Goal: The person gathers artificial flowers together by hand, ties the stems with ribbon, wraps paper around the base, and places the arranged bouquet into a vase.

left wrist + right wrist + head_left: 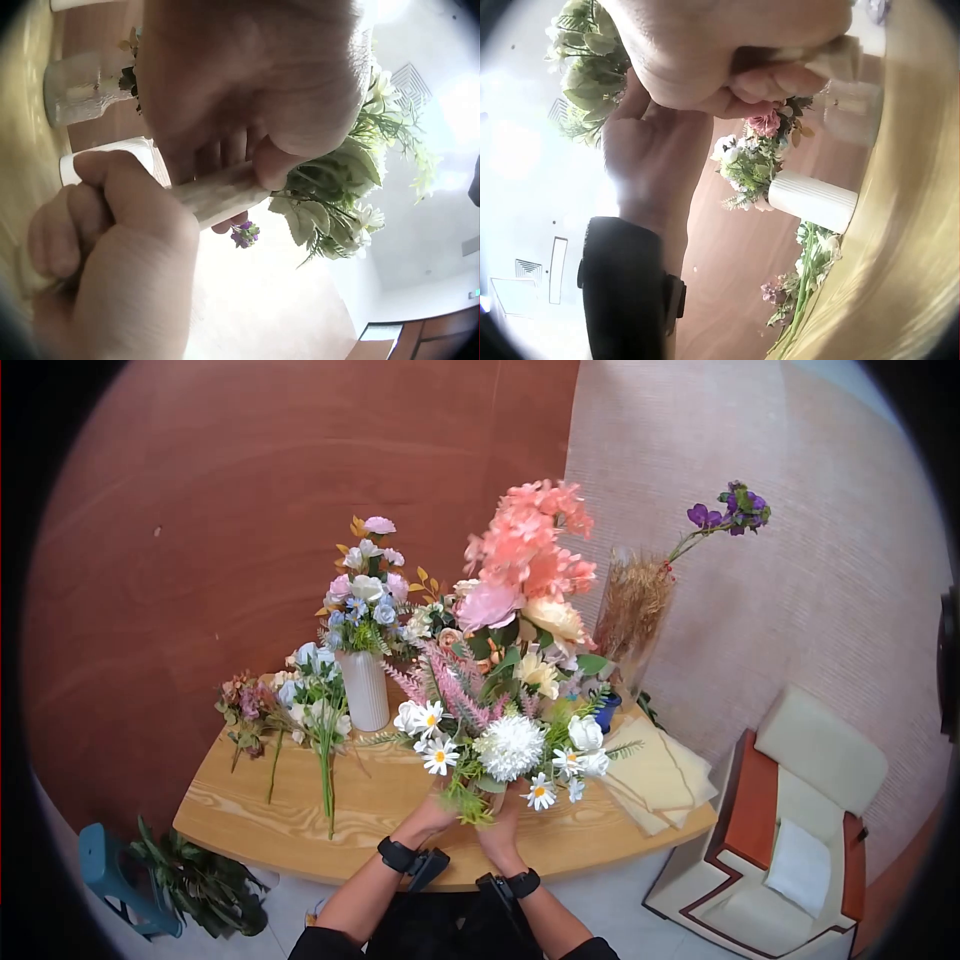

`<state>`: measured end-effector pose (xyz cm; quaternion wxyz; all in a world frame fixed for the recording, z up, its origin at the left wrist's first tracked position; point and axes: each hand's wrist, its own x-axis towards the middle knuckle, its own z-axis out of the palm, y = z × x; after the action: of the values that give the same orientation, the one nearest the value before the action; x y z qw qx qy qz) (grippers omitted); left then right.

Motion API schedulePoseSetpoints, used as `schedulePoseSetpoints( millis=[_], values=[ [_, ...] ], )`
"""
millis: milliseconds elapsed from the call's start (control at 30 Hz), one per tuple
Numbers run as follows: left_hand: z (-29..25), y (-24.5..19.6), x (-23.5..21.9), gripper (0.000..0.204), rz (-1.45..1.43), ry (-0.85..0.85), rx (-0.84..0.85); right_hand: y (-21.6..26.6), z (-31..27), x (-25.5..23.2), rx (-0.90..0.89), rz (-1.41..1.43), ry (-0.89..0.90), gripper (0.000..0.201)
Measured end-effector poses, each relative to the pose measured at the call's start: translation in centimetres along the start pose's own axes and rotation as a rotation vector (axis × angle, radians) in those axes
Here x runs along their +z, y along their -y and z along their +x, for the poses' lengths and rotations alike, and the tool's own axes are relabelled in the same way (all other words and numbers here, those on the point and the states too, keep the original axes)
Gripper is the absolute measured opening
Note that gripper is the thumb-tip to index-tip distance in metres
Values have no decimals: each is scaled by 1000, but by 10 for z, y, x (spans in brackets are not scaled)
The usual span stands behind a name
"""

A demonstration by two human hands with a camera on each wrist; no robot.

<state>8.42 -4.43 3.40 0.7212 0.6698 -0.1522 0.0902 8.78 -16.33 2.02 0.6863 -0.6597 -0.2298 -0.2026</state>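
Observation:
A large mixed bouquet (pixel 510 750) stands upright over the front of the table, with coral blossoms on top, a white pompom flower, daisies and pink sprigs below. Its stems are bundled into a pale, wrapped handle (pixel 221 196). High on that handle, just under the leaves, my left hand (pixel 255 82) grips with its thumb along the stems. My right hand (pixel 135 255) is curled round the lower part, and the stem end (pixel 844 60) shows past its fingers. In the head view, flowers partly cover both hands.
On the wooden table (pixel 250 810), loose flower stems (pixel 325 760) lie left of a white ribbed vase (pixel 365 690) with flowers. Cream wrapping sheets (pixel 660 780) lie right, before a clear vase of dried stalks (pixel 635 610). An armchair (pixel 800 840) stands right, a blue stool (pixel 120 880) left.

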Motion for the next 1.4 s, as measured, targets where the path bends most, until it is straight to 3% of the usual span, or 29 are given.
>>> schedulePoseSetpoints(
  millis=[167, 233, 267, 300, 367, 400, 433, 500, 533, 567, 600, 633, 667, 700, 767, 800, 833, 900, 933, 1033, 1067, 1100, 1167, 1200, 1233, 1300, 1333, 1367, 1400],
  values=[
    [-4, -12, -1, 41, 155, 23, -41, -4, -2, -6, -33, -34, 111, 23],
    [-11, -32, 12, 40, 239, -20, -26, -12, -4, -6, 67, -61, 152, 21],
    [-14, -67, 24, 37, 212, -103, -176, -14, -4, -5, 66, -62, 155, 21],
    [-12, -32, 8, 37, 210, -103, -175, -17, -6, -4, 50, -121, 158, 18],
    [-13, 76, -40, 37, -126, -41, -106, -29, -12, -4, 33, -179, 162, 15],
    [-16, 84, -45, 36, -46, -4, -104, -43, -14, -5, 97, -254, 225, 14],
    [-14, 76, -41, 36, -45, -6, -102, -52, -16, -5, 161, -330, 289, 13],
    [-11, 30, -18, 38, 340, -15, 80, -55, -19, -3, 165, -220, 258, 16],
    [-10, -18, -5, 35, 548, 29, -160, -57, -20, -3, 160, -222, 273, 16],
    [-10, -14, -7, 35, 548, 30, -163, -54, -19, -3, 154, -225, 288, 16],
    [-10, -7, -12, 32, 714, 56, -20, -50, -20, -1, 10, -177, 184, 14],
    [-10, -4, -14, 30, 878, 83, 125, -51, -19, -1, 14, -177, 183, 14],
    [-9, -1, -13, 23, 1063, 66, 483, -53, -20, -4, 129, -148, 287, 14],
    [-9, 1, -12, 23, 1057, 69, 473, -54, -22, -6, 246, -119, 391, 15],
    [-10, -15, -4, 25, 580, -32, -196, -51, -24, -4, 232, -114, 331, 13],
    [-9, 3, -13, 27, 714, -10, 148, -49, -23, -3, 248, -63, 306, 10],
    [-13, -2, -11, 27, 709, -9, 138, -45, -23, -1, 261, -13, 279, 9],
    [-15, -21, -4, 32, 584, 12, -51, -54, -26, -3, 185, -116, 287, 9],
    [-16, 27, -17, 36, 464, 45, 53, -59, -27, -4, 104, -215, 292, 12],
    [-25, 9, -1, 40, 249, 55, 38, -73, -35, -12, 122, -269, 452, 20],
    [-25, -5, 5, 40, 201, 106, -105, -84, -38, -12, 146, -443, 461, 22],
    [-27, -10, 10, 40, 199, 104, -107, -94, -43, -12, 147, -444, 463, 22],
    [-29, -13, 15, 43, 492, 58, 181, -103, -49, -13, 69, -269, 356, 22],
    [-27, 16, 1, 43, 560, 154, 34, -107, -54, -14, -38, -361, 312, 24],
    [-25, 17, 1, 43, 560, 153, 34, -110, -53, -14, -38, -360, 313, 24],
    [-21, 19, 2, 44, 716, 158, 138, -116, -52, -19, 25, -535, 497, 29],
    [-24, 13, -2, 45, 638, 259, 58, -107, -50, -24, 238, -441, 596, 40],
    [-26, 20, -3, 45, 633, 259, 53, -116, -55, -26, 245, -442, 599, 40],
    [-31, 28, -9, 44, 611, 247, 64, -134, -66, -30, 119, -512, 602, 43]
  ],
)
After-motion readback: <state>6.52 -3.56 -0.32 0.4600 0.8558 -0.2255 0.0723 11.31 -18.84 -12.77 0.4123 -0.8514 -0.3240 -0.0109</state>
